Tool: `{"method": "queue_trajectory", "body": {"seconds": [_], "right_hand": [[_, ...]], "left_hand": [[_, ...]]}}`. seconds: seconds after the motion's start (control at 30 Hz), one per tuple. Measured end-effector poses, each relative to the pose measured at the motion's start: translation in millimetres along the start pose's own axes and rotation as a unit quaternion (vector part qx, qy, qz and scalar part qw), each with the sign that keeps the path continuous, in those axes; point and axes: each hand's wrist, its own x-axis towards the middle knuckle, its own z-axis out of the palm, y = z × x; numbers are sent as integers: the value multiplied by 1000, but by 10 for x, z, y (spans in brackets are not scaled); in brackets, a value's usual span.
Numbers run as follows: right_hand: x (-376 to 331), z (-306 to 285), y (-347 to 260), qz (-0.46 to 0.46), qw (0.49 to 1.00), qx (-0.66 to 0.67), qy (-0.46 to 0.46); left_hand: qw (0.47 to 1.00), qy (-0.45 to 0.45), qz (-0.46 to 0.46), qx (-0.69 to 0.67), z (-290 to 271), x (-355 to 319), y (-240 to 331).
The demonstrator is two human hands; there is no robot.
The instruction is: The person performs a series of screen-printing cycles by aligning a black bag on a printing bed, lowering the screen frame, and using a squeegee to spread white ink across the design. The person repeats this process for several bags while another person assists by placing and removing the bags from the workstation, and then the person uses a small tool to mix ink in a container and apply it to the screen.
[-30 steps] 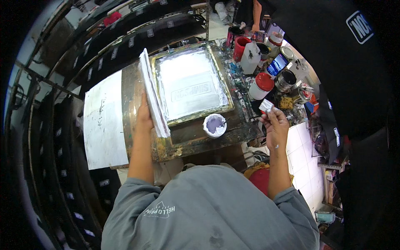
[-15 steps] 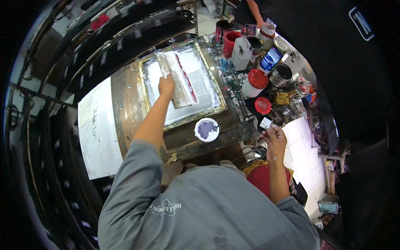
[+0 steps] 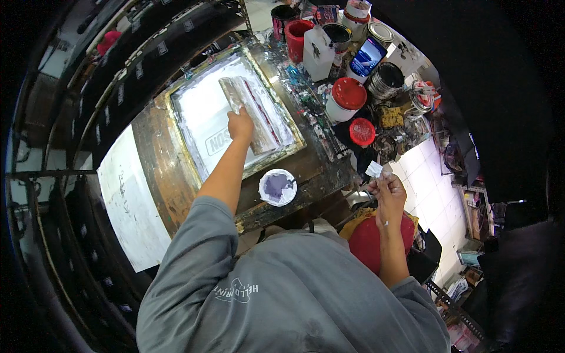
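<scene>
One squeegee [image 3: 250, 113] lies across one framed printing screen [image 3: 200, 126], which rests flat on a worn, paint-stained worktop [image 3: 159, 170]. The squeegee is a long, pale blade streaked with dark red ink, running from the screen's far edge toward its near right corner. The left hand [image 3: 240, 125] is closed around the squeegee near its middle, pressing it onto the white mesh.

Just off the screen's near right corner, at the worktop's front edge, sits one small round tub [image 3: 277, 187] holding purple-grey ink.

The right hand [image 3: 389, 189] is raised off the worktop's right end, well apart from the screen. Its fingers pinch one small white scrap [image 3: 374, 170] between their tips.

Along the worktop's far right side stands a crowd of containers. Counted there: one red bucket [image 3: 298, 35], one white jug [image 3: 318, 52], one white tub with a red lid [image 3: 345, 98], one loose red lid [image 3: 362, 131], and at least three open metal cans [image 3: 385, 79]; the rest is too cluttered to count.

One large white sheet [image 3: 130, 203] hangs off the worktop's left edge. The person wears one grey long-sleeved shirt [image 3: 282, 294].
</scene>
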Motion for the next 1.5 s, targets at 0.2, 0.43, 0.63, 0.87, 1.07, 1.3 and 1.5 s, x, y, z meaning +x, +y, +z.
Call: {"method": "queue_trajectory", "body": {"seconds": [0.2,0.43,0.63,0.87,1.07,1.3,1.5], "right_hand": [[46,49,6,16,1000,-1,6],[530,475,707,-27,995,-78,-57],[1271,1545,1728,-1,988,-76,-134],[1489,1771,1905,33,972,-197,-122],[1468,1820,1754,60,970,-191,-140],[1493,1769,1757,87,960,-217,-152],[1481,1786,1860,63,970,-185,-146]], "left_hand": [[1000,1,-1,10,165,54,-25],[1000,10,2,-9,204,83,-70],[1000,14,-1,-27,216,45,-19],[997,36,-18,-59,350,-14,-82],[997,43,-11,-65,461,61,-159],[992,30,47,-110,524,150,-275],[990,32,43,-130,550,215,-373]]}}
